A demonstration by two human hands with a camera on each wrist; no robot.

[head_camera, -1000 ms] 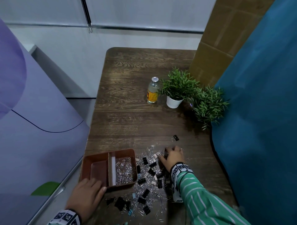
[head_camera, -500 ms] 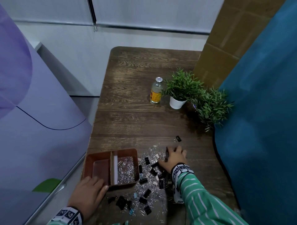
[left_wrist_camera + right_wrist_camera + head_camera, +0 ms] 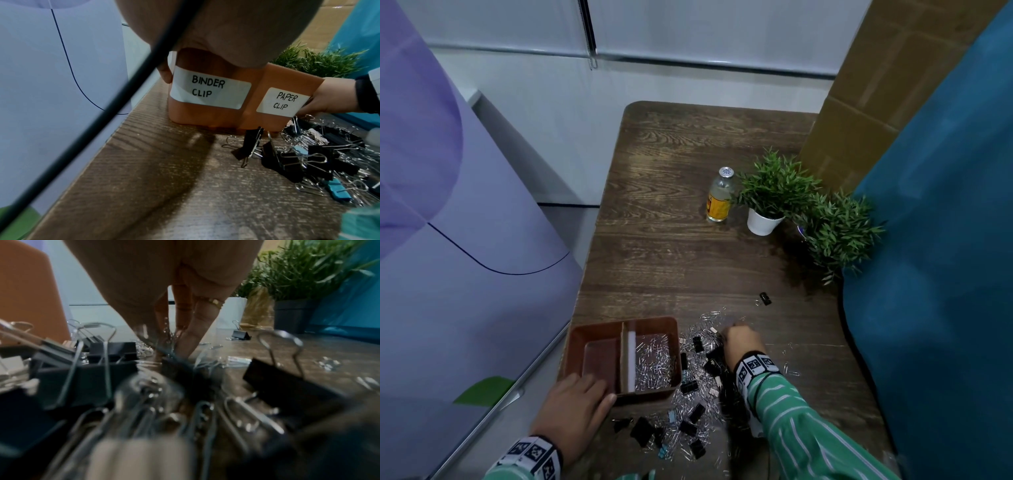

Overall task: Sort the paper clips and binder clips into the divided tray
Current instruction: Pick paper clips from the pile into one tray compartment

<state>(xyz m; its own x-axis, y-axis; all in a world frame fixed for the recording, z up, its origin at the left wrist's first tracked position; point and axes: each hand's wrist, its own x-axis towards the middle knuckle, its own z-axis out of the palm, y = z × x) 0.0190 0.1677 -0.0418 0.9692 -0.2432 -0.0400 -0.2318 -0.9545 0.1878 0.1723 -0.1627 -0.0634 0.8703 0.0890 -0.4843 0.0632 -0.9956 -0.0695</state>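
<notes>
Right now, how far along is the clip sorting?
Partly done: the tray compartment labelled PAPER CLIP holds paper clips; the BINDER CLIP side looks empty. The right hand gathers paper clips from the pile; the left hand steadies the tray. Every binder clip remains.

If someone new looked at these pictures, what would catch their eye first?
Probably the glittering heap of paper clips and black binder clips on the table's near end, with the right hand reaching into it. Beside it, the left hand rests on the brown divided tray.
</notes>
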